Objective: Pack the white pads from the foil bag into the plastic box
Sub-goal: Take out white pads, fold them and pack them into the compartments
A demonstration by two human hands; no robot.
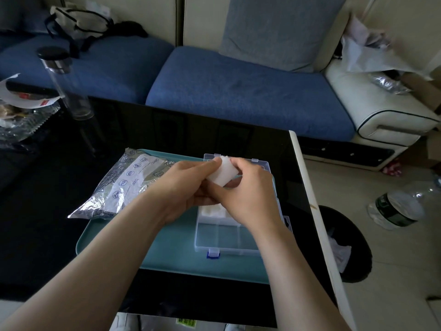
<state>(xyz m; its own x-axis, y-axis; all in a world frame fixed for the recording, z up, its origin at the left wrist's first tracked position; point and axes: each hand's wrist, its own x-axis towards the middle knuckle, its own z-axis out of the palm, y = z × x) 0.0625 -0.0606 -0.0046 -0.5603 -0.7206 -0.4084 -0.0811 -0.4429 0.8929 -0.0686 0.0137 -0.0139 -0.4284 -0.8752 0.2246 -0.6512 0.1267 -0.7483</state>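
Head view: left hand [188,185] and right hand [248,194] are pinching a white pad [223,173] over the plastic box [226,253]; probably light, soft, best gripped by its edges.

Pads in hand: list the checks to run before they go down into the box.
1. Grip: left hand and right hand both hold the pads. Ok.
2. Position: the pads are above the box. Ok.
3. Lid: open, lying back on the far side. Ok.
4. Free space: the near compartments are empty; packed pads fill one further back. Ok.
5. Stack squared up: fingers hide its edges. Cannot tell.
6. Bag: lies left of the box, apart from it. Ok.
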